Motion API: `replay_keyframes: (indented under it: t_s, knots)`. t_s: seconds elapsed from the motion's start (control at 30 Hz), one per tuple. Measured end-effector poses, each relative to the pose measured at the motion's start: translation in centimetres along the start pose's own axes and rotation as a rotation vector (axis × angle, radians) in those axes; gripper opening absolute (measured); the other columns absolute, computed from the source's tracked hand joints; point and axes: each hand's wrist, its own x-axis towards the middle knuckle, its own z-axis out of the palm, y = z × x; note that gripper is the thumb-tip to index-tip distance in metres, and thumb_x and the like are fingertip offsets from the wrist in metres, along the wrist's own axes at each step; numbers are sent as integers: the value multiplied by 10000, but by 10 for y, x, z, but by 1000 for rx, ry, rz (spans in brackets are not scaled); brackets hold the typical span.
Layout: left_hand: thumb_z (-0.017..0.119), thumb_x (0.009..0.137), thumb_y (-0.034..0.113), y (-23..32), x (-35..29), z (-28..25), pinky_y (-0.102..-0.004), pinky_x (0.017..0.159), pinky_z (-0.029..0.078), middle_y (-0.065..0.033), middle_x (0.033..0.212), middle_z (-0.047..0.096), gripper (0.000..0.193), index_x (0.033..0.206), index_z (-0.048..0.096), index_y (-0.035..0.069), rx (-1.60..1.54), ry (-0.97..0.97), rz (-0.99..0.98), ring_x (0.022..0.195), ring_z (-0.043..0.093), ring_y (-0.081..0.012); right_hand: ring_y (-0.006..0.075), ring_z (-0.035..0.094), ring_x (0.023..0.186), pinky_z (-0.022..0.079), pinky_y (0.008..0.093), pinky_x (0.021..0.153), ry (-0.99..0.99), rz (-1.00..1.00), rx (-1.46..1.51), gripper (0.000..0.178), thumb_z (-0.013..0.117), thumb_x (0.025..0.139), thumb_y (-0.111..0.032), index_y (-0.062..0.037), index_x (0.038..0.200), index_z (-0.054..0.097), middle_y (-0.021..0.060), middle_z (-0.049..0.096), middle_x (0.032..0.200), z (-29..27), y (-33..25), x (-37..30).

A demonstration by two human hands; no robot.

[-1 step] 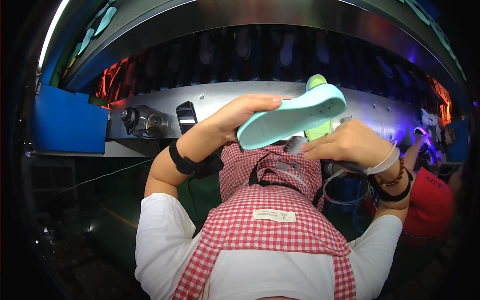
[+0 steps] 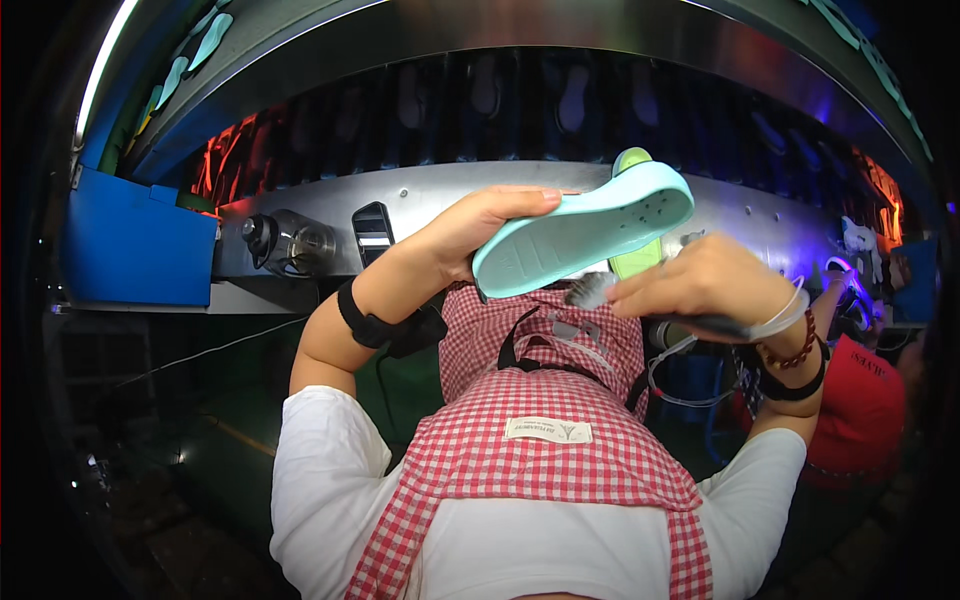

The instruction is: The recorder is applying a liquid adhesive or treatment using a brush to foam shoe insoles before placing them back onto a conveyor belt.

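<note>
The left hand [image 2: 492,220] clasps a sole [image 2: 570,240] at the worktop [image 2: 430,187] near edge, presumably tilted to face the brush [image 2: 590,290] the right hand [image 2: 705,288] pinches.

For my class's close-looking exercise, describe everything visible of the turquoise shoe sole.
The turquoise shoe sole looks like foam or rubber, with a raised rim around a sunken face. Small dark spots cluster toward its right end; faint lines mark the left. It tilts, right end higher, seen partly against the metal table. The left hand grips its left end; a brush is near its lower edge, contact unclear.
</note>
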Motion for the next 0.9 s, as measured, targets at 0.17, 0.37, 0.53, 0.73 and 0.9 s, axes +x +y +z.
replay_keyframes:
  t_s: [0.17,0.37,0.53,0.73,0.9]
  knots:
    - [526,921,222,1,-7,-6,-301,739,567,-175,1117,600,442,1271,474,-43,99,73,15,911,645,-184,226,663,840,513,307,663,146,-39,-62,264,610,729,-102,-132,985,667,24,673,1052,0,6,-4]
    - [534,910,213,5,-12,-17,-304,797,543,-180,1162,583,457,1270,470,-60,1,26,22,930,647,-215,263,662,874,513,343,752,394,-9,145,296,641,731,-28,-79,1022,651,111,669,1033,15,22,-9]
    - [497,921,265,2,-8,-23,-352,825,535,-197,1188,561,511,1316,412,-49,-41,30,126,993,624,-246,250,672,835,522,319,737,321,46,382,244,661,802,-58,-11,1041,644,146,680,957,29,24,-11]
    - [447,932,300,-32,23,-32,-420,889,494,-171,1160,575,451,1256,465,-13,-401,-169,161,1028,597,-273,114,626,685,485,215,620,693,261,702,201,635,796,-13,16,991,672,105,690,868,52,33,16]
    - [477,919,283,-50,33,-35,-449,863,516,-185,1142,593,437,1238,478,-15,-555,-41,223,991,628,-292,87,579,576,472,197,544,1239,157,492,206,598,828,-6,24,1025,649,118,678,926,57,61,30]
